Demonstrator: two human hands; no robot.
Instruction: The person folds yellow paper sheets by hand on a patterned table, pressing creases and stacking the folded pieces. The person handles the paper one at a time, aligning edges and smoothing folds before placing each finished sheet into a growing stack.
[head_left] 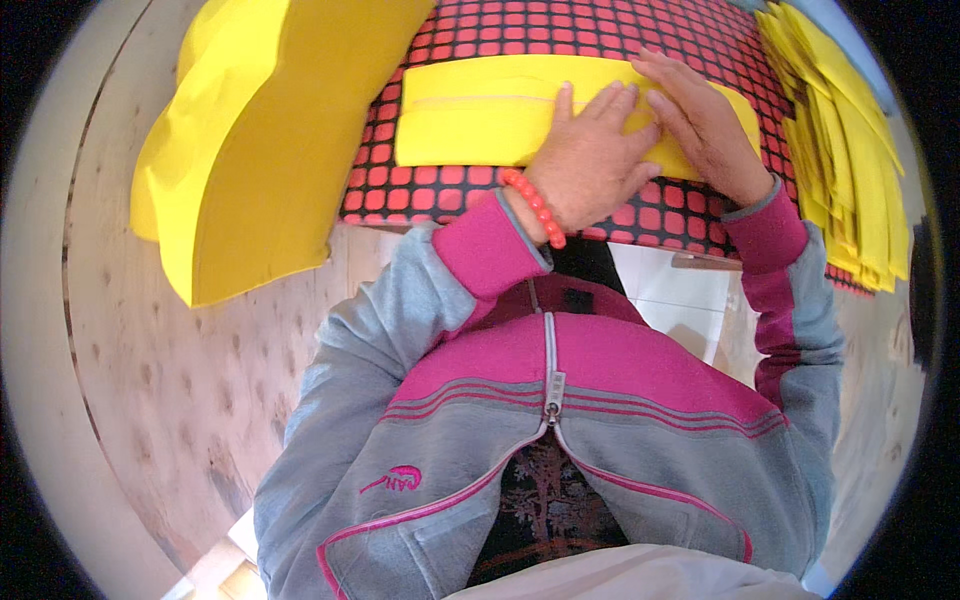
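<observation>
A folded strip of yellow fabric (470, 115) lies flat on the table, with a crease or seam running along its length. My left hand (595, 150), a red bead bracelet on its wrist, rests palm down on the strip with fingers spread. Beside it, my right hand (705, 130) lies over the right part of the strip, its fingers stretched out and slanting toward the left hand. Neither hand grips anything. Part of the strip is hidden beneath both hands.
The table wears a red and black checked cover (440, 195). A large yellow fabric piece (270, 160) hangs over its left side. Several folded yellow pieces (840, 150) are stacked at the right edge. Below is a pale floor (190, 400).
</observation>
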